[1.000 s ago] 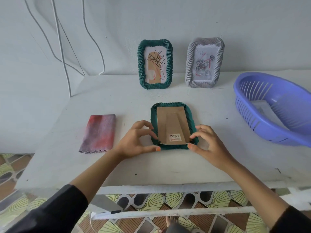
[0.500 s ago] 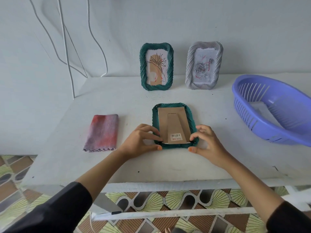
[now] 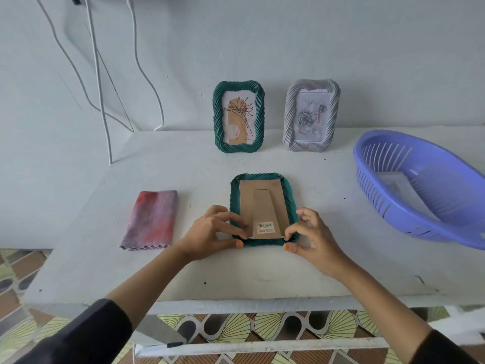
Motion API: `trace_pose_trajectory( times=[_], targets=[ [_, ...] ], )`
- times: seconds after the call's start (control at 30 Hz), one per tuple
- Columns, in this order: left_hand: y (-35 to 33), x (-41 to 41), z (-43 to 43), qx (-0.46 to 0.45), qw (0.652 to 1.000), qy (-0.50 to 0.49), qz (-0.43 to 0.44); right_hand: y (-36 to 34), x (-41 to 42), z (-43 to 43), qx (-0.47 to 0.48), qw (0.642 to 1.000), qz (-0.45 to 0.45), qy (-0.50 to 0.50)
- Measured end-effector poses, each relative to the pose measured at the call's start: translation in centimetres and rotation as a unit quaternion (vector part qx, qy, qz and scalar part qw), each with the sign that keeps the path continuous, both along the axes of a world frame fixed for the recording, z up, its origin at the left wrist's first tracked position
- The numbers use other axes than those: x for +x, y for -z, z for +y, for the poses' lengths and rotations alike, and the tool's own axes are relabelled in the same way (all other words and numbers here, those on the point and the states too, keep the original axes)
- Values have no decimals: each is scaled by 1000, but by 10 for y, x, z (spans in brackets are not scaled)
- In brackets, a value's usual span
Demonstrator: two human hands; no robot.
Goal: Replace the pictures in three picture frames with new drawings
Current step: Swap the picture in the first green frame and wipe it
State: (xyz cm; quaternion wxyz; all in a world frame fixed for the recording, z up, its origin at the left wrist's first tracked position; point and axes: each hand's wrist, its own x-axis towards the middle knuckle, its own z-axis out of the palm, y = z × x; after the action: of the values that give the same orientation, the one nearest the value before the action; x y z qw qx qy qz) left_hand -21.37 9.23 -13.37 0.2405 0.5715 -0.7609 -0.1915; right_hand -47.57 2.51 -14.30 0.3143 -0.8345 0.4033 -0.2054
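Folded red-purple cloth (image 3: 151, 219), blue slotted basket (image 3: 388, 203), white cables (image 3: 97, 74)

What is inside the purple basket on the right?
Inside the basket lies a pale flat sheet; its near wall hides the rest, and any drawing cannot be made out.

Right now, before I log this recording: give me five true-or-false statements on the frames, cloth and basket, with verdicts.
1. The face-down green frame shows its cardboard back. True.
2. The left hand and right hand pinch its near corners. True.
3. The folded cloth lies right of it. False: left of it.
4. Both frames standing at the wall are green. False: a standing green frame and a grey-white frame.
5. The blue basket sits at the table's right side. True.
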Motion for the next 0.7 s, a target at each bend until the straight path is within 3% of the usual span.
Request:
trace_pose_trajectory(
  times=[0.23,0.37,0.4,0.53,0.7],
  targets=[
    [1,-1,0,30,999,-10,19,-3,-2,1,20,1000,-15,2],
    [-11,-9,1,58,967,-112,222,-13,-8,-1,61,997,19,-48],
    [-13,-12,-2,45,959,-151,236,-15,-8,-3,67,996,27,-57],
    [-11,-25,-18,16,945,-291,148,-23,-3,-15,46,999,-15,-15],
    [-11,-40,-29,25,929,-350,117,-16,12,-31,-10,995,20,102]
  ],
)
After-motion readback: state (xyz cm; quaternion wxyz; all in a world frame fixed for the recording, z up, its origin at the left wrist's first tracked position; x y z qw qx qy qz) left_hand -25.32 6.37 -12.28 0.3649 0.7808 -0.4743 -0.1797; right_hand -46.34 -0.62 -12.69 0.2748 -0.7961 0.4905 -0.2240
